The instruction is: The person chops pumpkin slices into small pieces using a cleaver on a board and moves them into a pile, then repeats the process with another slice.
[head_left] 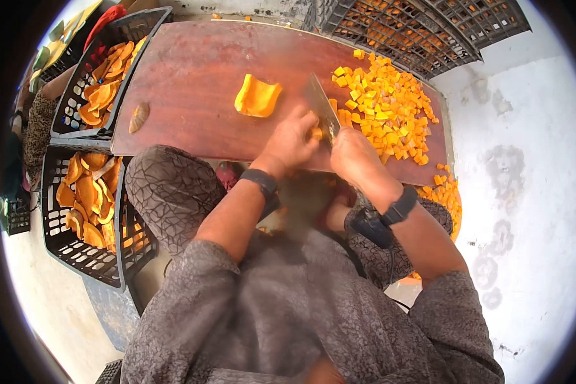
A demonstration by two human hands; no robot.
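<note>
My right hand [357, 160] is wrapped round the handle of a broad-bladed kitchen knife [322, 104], its blade pointing away from me over the red-brown table [192, 77]. Left of the blade, my left hand [293, 139] has its fingers curled on a small orange pumpkin piece [316, 133], mostly hidden by the fingers. Cut pumpkin strips [344, 118] lie just right of the blade. Farther right spreads a heap of pumpkin cubes [390, 105]. A larger curved pumpkin slab [257, 96] rests on the table beyond my left hand, touched by neither hand.
Two black crates [57, 131] [118, 272] of pumpkin slices stand at the left. A pumpkin scrap [138, 118] lies near the table's left end. Black crates [403, 29] stand at the back right, by a white wall [518, 128]. More cubes [451, 195] sit below the table's right edge.
</note>
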